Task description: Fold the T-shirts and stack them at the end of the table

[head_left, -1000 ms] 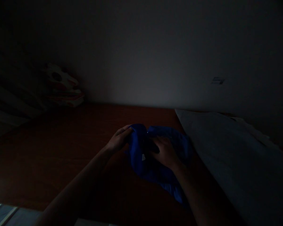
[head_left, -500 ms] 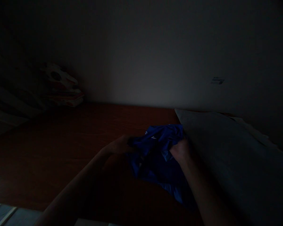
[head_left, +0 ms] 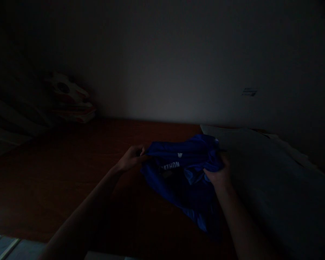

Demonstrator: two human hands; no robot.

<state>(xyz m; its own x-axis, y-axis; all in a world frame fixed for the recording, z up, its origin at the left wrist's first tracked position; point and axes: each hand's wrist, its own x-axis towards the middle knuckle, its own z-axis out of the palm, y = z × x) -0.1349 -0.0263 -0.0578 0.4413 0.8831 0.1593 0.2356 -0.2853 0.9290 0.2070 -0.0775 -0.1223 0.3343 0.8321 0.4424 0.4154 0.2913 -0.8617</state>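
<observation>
A thin, shiny blue shirt [head_left: 176,150], crumpled and carrying white lettering that ends in "ATHON", is stretched between my hands above the brown surface. My left hand [head_left: 132,158] pinches its left edge between thumb and fingers. At the other end, my right hand [head_left: 218,171] is closed around a bunched part, with the thumb toward me. Loose folds of the shirt hang down toward the lower right, close to my right forearm. The dim light hides the detail of the folds.
The brown wooden surface [head_left: 111,133] runs back to a plain wall [head_left: 162,72] with a small label [head_left: 249,92]. A grey cloth or mat [head_left: 268,173] covers the right side. A pale object on a stack [head_left: 70,94] stands at the back left, near a curtain [head_left: 11,115].
My left hand has moved up a little and my right hand to the right. The shirt is pulled wider, its upper edge straighter, and the white lettering has come into view.
</observation>
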